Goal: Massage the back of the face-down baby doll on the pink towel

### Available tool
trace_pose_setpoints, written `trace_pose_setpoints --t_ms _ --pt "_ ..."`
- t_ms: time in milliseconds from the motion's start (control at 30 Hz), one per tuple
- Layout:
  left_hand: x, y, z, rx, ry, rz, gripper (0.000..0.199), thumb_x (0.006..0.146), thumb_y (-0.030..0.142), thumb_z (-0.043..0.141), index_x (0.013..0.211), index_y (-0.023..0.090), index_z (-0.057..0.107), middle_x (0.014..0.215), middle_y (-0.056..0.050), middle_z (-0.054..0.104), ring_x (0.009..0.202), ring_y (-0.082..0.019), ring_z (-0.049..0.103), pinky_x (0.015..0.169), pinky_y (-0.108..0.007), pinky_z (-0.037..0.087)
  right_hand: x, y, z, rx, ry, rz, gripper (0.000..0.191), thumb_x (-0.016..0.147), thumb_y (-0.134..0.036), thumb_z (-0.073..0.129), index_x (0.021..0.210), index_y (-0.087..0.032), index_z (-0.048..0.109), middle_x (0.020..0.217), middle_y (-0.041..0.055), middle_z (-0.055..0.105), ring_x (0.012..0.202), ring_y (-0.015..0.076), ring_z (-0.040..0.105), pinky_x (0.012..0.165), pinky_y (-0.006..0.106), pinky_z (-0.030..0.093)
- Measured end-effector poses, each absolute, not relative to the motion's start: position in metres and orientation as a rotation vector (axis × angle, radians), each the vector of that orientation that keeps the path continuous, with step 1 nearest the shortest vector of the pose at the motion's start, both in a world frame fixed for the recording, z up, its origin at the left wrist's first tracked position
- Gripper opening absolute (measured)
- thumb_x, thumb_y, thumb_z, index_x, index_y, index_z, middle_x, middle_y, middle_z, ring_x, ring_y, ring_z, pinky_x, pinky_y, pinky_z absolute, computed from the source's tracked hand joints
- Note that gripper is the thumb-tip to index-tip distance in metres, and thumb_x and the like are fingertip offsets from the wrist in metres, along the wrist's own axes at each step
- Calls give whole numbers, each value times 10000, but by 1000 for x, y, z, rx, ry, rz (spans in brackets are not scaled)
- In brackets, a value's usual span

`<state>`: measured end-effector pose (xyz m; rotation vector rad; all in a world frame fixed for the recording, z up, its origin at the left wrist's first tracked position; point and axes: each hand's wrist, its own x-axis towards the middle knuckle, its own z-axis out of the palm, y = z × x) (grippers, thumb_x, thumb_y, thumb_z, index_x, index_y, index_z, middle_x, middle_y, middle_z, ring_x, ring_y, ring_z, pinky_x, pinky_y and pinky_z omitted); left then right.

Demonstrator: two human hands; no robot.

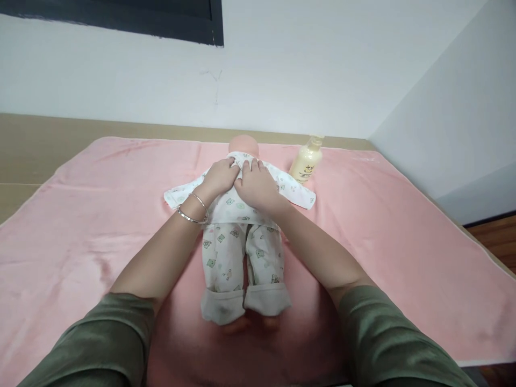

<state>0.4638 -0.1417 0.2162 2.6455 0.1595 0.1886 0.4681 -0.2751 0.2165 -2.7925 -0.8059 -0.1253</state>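
Two bare hands work at the upper front of a white cotton top (231, 203) printed with small green and pink figures, worn by a pinkish, smooth-headed doll (243, 144) lying mid-cloth with its head at 12 o'clock. The step in hand looks like straightening or closing the top near the neck; which of these, I cannot tell. The next move seems to call for a light, flat touch, so that the fabric does not bunch.

The left hand (221, 176) has its fingers curved against the fabric; whether they pinch it is unclear. The right hand (260, 185) lies spread, fingers extended on the top, grasping nothing visible.

From the doll's chest, matching white printed trousers (223, 258) with turned-up cuffs lie at 6 o'clock, and a pale yellow plastic bottle (307, 163) stands between 2 and 3 o'clock, on a pink plush cloth (403, 242).
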Motion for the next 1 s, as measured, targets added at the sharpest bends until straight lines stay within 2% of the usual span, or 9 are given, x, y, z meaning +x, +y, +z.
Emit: trace_pose_setpoints --t_ms 133,233,333,500,600,767,867,1000 --pt "459 -148 223 2732 117 192 380 953 265 357 1167 143 645 1270 -187 711 1171 -336 663 1016 -453 510 496 -284 211 -2732 -782 -125 632 1008 -294 314 1560 3 396 1632 247 424 1525 381 390 1253 519 312" --pt "449 -155 233 2807 76 116 402 964 271 358 1214 115 631 1282 -201 695 1195 -338 655 1017 -450 522 517 -292 207 -2696 -741 -79 638 1009 -276 276 1579 -11 383 1616 224 458 1485 367 448 1244 507 334" --pt "442 -161 241 2875 -1 45 418 958 260 381 1264 95 613 1314 -211 669 1241 -338 635 1043 -444 520 523 -295 206 -2680 -737 -74 641 1007 -267 267 1583 -5 372 1606 224 471 1472 366 462 1235 508 345" --pt "448 -162 233 2874 -2 26 523 965 217 332 1407 16 527 1461 -271 567 1403 -363 526 1167 -493 443 508 -290 212 -2744 -756 -105 620 1013 -259 273 1550 24 403 1598 245 471 1469 389 448 1229 527 334" --pt "460 -154 221 2770 42 169 512 940 182 323 1360 27 570 1435 -262 595 1388 -363 539 1192 -513 421 485 -284 218 -2781 -800 -94 624 1017 -275 314 1567 11 383 1635 256 413 1517 413 383 1246 551 299" --pt "472 -139 210 2518 76 200 410 923 215 334 1149 118 661 1226 -188 709 1190 -327 656 1092 -482 505 468 -279 221 -2776 -902 -73 634 1025 -281 352 1615 -52 344 1690 244 322 1574 426 295 1266 558 267" --pt "471 -142 207 2566 52 221 444 934 238 350 1259 116 628 1329 -197 670 1283 -341 610 1151 -514 459 488 -284 214 -2720 -890 -117 614 1029 -281 328 1592 -42 379 1660 228 392 1550 386 356 1261 525 294" --pt "460 -157 207 2775 88 201 534 976 297 371 1446 87 512 1511 -245 527 1455 -418 455 1218 -602 364 523 -294 203 -2656 -764 -93 636 1040 -325 284 1592 -20 371 1628 214 449 1505 354 429 1257 499 311"
